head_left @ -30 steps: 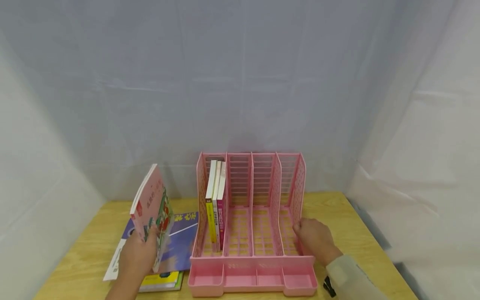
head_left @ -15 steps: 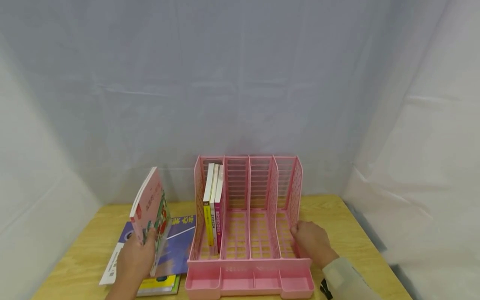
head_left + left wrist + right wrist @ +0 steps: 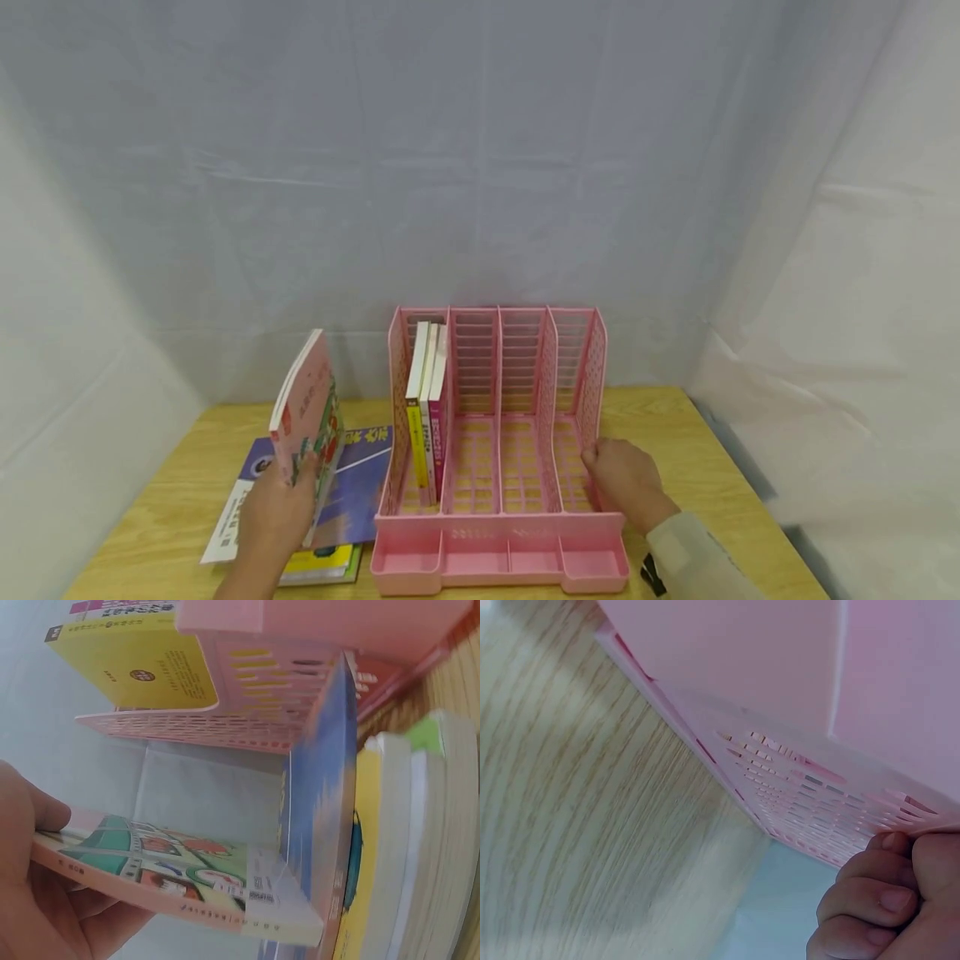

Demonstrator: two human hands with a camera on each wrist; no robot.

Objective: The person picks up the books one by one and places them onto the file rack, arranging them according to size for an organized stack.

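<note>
A thin pink picture book (image 3: 303, 408) stands nearly upright in my left hand (image 3: 273, 508), thumb on its illustrated cover and fingers behind it. Its lower end is just over or touching the blue book (image 3: 319, 795) on top of the pile; I cannot tell which. My right hand (image 3: 624, 479) pinches the front edge of the right side wall of a pink desk file rack (image 3: 501, 527), fingers curled, as the right wrist view also shows. In the rack's leftmost slot stand several books, among them a yellow-spined book (image 3: 420, 446) and a magenta-spined book (image 3: 439, 446).
Under the blue book lie a yellow-covered book (image 3: 318, 562) and other thick books, left of the rack. Small trays (image 3: 536, 557) run along the rack's front. A black strap (image 3: 652, 575) lies by my right sleeve. White sheeting (image 3: 480, 167) surrounds the wooden table (image 3: 660, 417).
The pink picture book has shifted slightly right, toward the rack, in my left hand. My right hand keeps its grip on the rack wall. The head view has moved a little.
</note>
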